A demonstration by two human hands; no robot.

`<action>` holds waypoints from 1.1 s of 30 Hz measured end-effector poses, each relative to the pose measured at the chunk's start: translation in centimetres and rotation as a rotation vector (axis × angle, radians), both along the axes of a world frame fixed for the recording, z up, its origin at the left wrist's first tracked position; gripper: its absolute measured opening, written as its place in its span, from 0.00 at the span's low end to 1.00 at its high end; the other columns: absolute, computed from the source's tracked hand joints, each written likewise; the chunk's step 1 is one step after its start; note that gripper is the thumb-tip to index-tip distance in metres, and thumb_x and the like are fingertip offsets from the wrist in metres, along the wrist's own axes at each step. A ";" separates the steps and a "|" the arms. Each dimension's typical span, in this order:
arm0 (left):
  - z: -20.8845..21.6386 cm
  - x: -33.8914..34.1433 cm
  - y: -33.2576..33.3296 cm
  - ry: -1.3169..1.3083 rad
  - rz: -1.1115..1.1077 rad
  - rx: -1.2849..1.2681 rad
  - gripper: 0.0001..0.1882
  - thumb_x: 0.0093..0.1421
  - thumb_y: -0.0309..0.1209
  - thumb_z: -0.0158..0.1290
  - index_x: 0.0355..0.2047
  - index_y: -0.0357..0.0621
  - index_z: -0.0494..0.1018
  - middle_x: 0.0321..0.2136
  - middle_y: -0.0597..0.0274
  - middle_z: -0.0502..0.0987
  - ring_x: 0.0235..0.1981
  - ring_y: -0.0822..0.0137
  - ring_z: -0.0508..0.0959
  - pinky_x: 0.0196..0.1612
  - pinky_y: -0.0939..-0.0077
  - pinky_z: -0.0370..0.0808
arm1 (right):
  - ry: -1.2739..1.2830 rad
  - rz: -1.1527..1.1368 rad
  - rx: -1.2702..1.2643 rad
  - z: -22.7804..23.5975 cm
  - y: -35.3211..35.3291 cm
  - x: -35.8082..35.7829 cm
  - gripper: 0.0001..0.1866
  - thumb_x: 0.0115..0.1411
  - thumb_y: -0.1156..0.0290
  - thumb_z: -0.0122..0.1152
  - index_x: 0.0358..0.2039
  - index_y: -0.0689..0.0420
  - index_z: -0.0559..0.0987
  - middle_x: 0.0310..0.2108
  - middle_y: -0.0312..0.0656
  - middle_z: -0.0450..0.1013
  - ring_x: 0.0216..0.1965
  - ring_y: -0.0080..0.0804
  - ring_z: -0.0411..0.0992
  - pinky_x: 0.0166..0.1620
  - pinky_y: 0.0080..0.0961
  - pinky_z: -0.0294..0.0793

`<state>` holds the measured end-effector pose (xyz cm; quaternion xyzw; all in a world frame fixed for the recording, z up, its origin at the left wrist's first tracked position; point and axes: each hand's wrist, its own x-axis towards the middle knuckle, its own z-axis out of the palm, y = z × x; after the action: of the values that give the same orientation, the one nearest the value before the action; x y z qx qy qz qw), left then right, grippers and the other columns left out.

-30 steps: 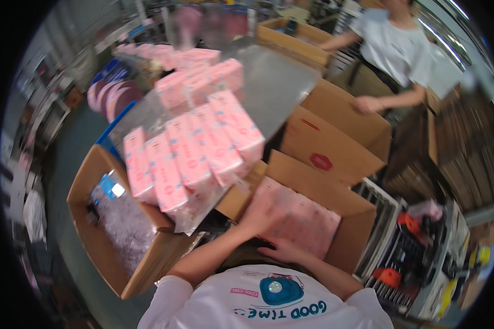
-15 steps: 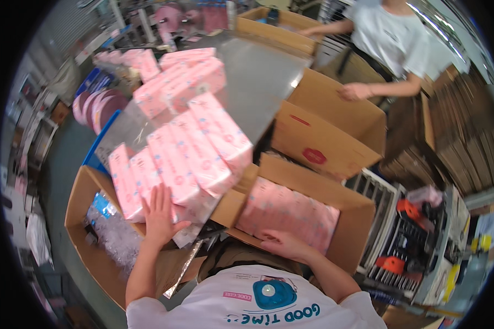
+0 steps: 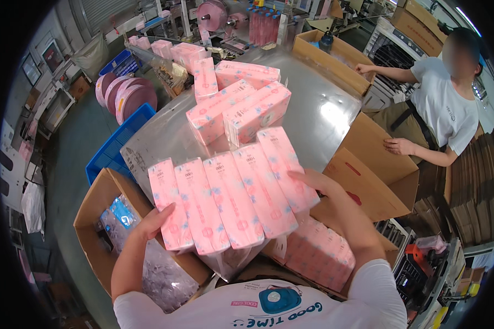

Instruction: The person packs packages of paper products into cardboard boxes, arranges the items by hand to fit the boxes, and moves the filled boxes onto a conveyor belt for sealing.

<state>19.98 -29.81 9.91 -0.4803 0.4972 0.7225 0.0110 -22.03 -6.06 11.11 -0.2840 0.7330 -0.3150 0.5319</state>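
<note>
Row of five pink packs (image 3: 222,200) at near end of metal surface (image 3: 315,118). Left hand (image 3: 153,222) spread against leftmost pack, right hand (image 3: 318,183) spread against rightmost; brown carton (image 3: 85,219) left.

Metal table (image 3: 321,112) — pink packs (image 3: 258,113) lying on top

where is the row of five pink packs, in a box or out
Out: the pink packs are side by side between the left hand and right hand, with no walls enclosing them.
</note>
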 end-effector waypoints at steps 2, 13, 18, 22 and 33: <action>-0.8 0.6 -1.1 0.058 -0.028 0.161 0.32 0.61 0.48 0.47 0.57 0.38 0.59 0.54 0.55 0.67 0.53 0.62 0.70 0.56 0.65 0.66 | -0.156 0.069 0.172 1.8 0.8 0.6 0.31 0.59 0.51 0.52 0.56 0.59 0.66 0.51 0.43 0.67 0.50 0.31 0.67 0.51 0.29 0.67; -1.5 -5.3 -0.6 0.152 0.028 0.164 0.29 0.58 0.40 0.51 0.54 0.35 0.61 0.48 0.54 0.72 0.46 0.62 0.75 0.49 0.67 0.73 | -0.360 -0.578 -0.036 -2.8 13.9 5.1 0.35 0.58 0.46 0.49 0.56 0.63 0.65 0.52 0.45 0.68 0.53 0.32 0.66 0.57 0.29 0.62; 3.0 -12.1 3.2 0.372 -0.134 -0.016 0.25 0.55 0.29 0.51 0.52 0.33 0.63 0.46 0.55 0.72 0.44 0.63 0.75 0.48 0.69 0.72 | -0.394 -1.014 -0.333 1.8 25.3 5.0 0.24 0.55 0.67 0.56 0.50 0.65 0.69 0.45 0.46 0.72 0.44 0.35 0.72 0.50 0.32 0.71; 1.2 -17.5 11.4 0.489 -0.470 -0.048 0.25 0.51 0.26 0.54 0.50 0.34 0.66 0.44 0.58 0.73 0.44 0.65 0.74 0.48 0.72 0.71 | -0.280 -1.002 -0.624 4.6 41.0 7.4 0.28 0.45 0.77 0.60 0.50 0.67 0.68 0.47 0.47 0.71 0.47 0.39 0.70 0.52 0.35 0.69; -13.5 -21.7 29.7 0.260 -0.747 0.117 0.31 0.54 0.21 0.49 0.57 0.39 0.52 0.51 0.57 0.65 0.51 0.66 0.67 0.53 0.72 0.67 | -0.013 -1.261 0.033 -11.6 52.0 18.1 0.28 0.49 0.78 0.51 0.54 0.63 0.63 0.45 0.45 0.70 0.47 0.31 0.68 0.49 0.23 0.67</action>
<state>-1.75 -0.12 -3.59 -0.1693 0.5929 0.7507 0.2373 -3.98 45.90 -0.46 0.2126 0.7611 -0.5583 0.2527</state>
